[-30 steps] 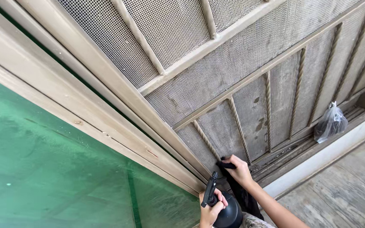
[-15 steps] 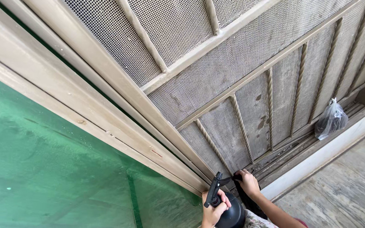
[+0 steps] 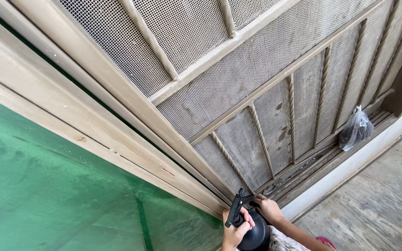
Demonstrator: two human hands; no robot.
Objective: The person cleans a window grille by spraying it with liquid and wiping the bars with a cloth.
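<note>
Two hands: both low at the frame's bottom edge.
Spray bottle (image 3: 250,232): black, upright, long axis tilted, nozzle aimed up-left toward the door frame (image 3: 117,135).
Left hand (image 3: 235,230): fingers wrapped around the bottle's neck.
Right hand (image 3: 268,208): fingers closed on a dark cloth (image 3: 255,203), pressed at the mesh screen's (image 3: 257,69) bottom track.
Change: the right hand sits lower than a second ago.
Beyond: plastic bag (image 3: 355,130) on the track.

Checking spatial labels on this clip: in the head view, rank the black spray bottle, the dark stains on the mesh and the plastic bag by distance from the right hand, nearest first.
1. black spray bottle: just left of the right hand, gripped by the left hand.
2. dark stains: above, on the mesh between twisted bars.
3. plastic bag: far right, on the door's bottom track.
</note>
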